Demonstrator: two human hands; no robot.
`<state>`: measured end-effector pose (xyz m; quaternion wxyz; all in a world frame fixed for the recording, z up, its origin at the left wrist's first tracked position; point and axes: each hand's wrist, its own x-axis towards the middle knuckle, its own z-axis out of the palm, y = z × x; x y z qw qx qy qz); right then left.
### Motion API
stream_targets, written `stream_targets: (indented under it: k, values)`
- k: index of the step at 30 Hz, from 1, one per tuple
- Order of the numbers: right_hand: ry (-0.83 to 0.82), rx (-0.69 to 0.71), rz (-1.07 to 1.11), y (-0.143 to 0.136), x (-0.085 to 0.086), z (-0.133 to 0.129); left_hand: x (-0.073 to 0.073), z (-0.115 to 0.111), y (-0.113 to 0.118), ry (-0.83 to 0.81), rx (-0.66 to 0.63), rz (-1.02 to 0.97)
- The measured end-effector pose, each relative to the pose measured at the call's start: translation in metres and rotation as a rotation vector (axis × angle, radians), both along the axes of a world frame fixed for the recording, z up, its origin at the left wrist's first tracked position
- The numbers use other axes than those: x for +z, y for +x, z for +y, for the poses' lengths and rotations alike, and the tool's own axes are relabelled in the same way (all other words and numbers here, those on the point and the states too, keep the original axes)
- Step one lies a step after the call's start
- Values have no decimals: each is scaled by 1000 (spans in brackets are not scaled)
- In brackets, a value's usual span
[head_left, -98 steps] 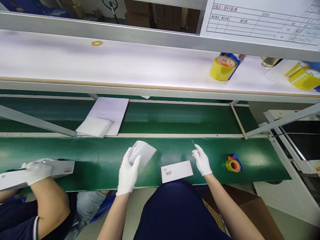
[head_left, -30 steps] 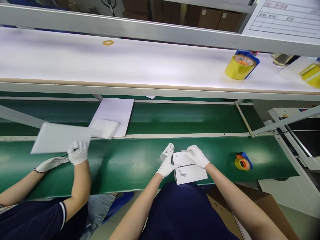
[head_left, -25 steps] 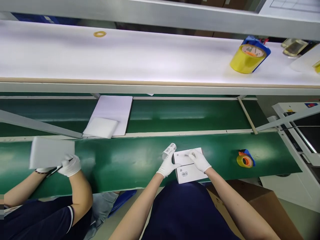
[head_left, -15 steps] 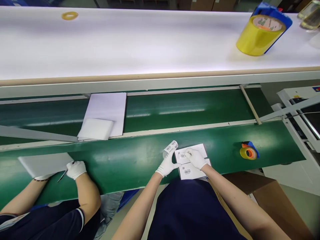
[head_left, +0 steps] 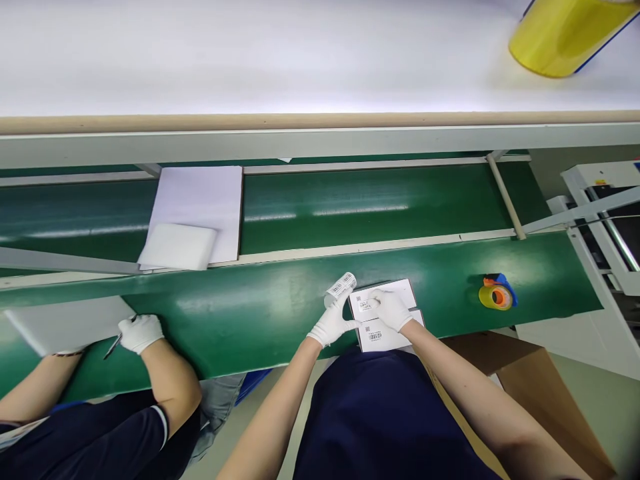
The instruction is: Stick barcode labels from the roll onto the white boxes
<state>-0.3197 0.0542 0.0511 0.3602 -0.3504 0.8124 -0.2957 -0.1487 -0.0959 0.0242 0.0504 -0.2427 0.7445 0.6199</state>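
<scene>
My left hand [head_left: 332, 325], in a white glove, has its fingers at the near end of a roll of barcode labels [head_left: 341, 287], with the thumb stretched toward the boxes. Two flat white boxes [head_left: 387, 340] lie one behind the other on the green belt in front of my body. A printed label [head_left: 367, 305] is on the farther box, and another barcode label [head_left: 375, 335] is on the nearer one. My gloved right hand [head_left: 391, 309] is over the farther box, fingers drawn together at its label's right edge; the fingertips are partly hidden.
A tape dispenser [head_left: 497, 293] sits on the belt [head_left: 280, 313] to the right. At the left, a co-worker's gloved hand [head_left: 141, 333] holds a pen beside a white sheet [head_left: 70, 323]. A white shelf [head_left: 250, 60] with a large yellow tape roll [head_left: 565, 37] spans above. An open carton [head_left: 540, 393] stands below right.
The view has tilted down and shifted slightly. My left hand remains at the label roll, and my right hand stays at the farther box's label with little movement.
</scene>
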Motion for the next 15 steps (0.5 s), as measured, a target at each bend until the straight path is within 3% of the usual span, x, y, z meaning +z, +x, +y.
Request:
stream_targets:
  k: [15]
  values:
    - [127, 86, 87, 1, 11, -5, 1, -1, -2, 13, 1, -46]
